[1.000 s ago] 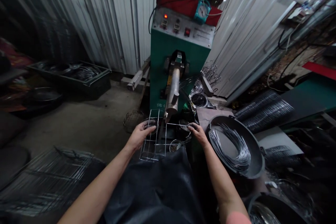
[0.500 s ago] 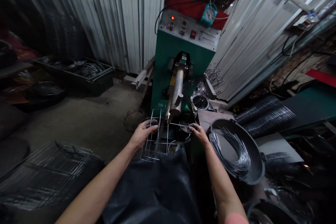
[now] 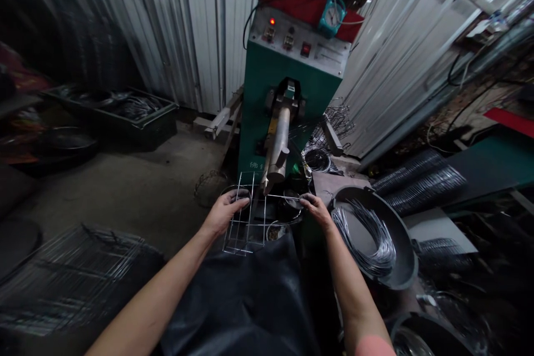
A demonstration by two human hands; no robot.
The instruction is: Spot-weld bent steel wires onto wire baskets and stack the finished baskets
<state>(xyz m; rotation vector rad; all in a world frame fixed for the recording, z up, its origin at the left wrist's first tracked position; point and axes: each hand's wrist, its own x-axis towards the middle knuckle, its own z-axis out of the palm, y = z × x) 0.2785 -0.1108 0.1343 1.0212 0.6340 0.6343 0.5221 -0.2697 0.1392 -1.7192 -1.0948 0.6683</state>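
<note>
My left hand (image 3: pixel 223 211) is closed on the left side of a wire grid frame (image 3: pixel 246 217), held just under the metal arm (image 3: pixel 277 147) of a green welding machine (image 3: pixel 287 94). My right hand (image 3: pixel 315 208) pinches the end of a thin wire rod (image 3: pixel 287 197) that lies across the frame at the arm's tip. A dark apron covers my lap below the frame.
A dark pan (image 3: pixel 400 272) holding bent wire loops (image 3: pixel 371 236) sits to my right. Ribbed wire bundles (image 3: pixel 421 181) lie behind it. A stack of wire grids (image 3: pixel 70 272) lies lower left. A black tray (image 3: pixel 125 117) of parts stands by the corrugated wall. Bare concrete floor is on the left.
Both hands keep their hold on frame and rod. The view has swung slightly; the frame stays under the arm's tip.
</note>
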